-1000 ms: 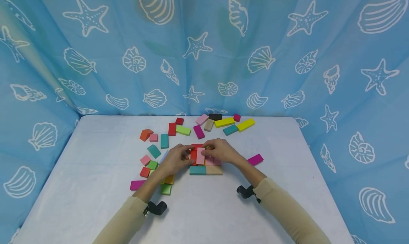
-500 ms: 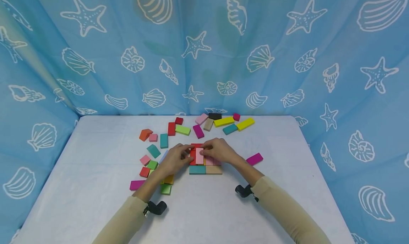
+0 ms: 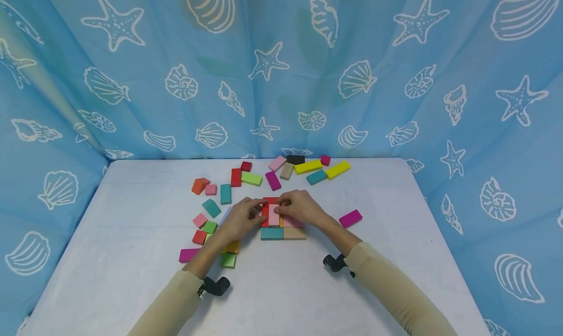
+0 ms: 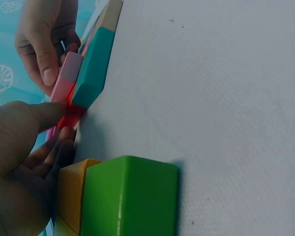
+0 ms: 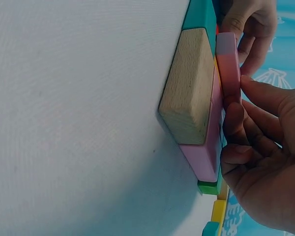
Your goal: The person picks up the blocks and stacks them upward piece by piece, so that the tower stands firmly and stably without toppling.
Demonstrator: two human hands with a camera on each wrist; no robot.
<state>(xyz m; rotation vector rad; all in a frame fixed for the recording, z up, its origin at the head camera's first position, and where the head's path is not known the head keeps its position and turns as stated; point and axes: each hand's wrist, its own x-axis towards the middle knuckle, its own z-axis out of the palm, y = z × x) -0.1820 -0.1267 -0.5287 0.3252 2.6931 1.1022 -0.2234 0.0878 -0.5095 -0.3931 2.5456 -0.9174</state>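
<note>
A pink rectangular block [image 3: 273, 215] lies flat over a low layer of fitted blocks at the table's middle. My right hand [image 3: 301, 206] pinches its right side with thumb and fingertips. On the left, my left hand [image 3: 241, 219] curves loosely at the layer's edge, thumb and forefinger apart, fingertips touching the red blocks [image 3: 265, 217] close to the pink block's end. In the right wrist view, a teal block [image 5: 200, 17] and a wooden block [image 5: 187, 88] form the front row. Pink blocks [image 3: 293, 222] show behind that row, partly covered by my right hand.
Loose blocks lie scattered left of the layer, including a green block [image 4: 130, 196] beside my left wrist. Along the back are yellow blocks [image 3: 309, 167], a black block [image 3: 295, 159] and several others. A magenta block [image 3: 350, 219] lies right of my right forearm.
The pink block has slid slightly left across the red blocks, carried by my right hand. My left hand stays nearly still.
</note>
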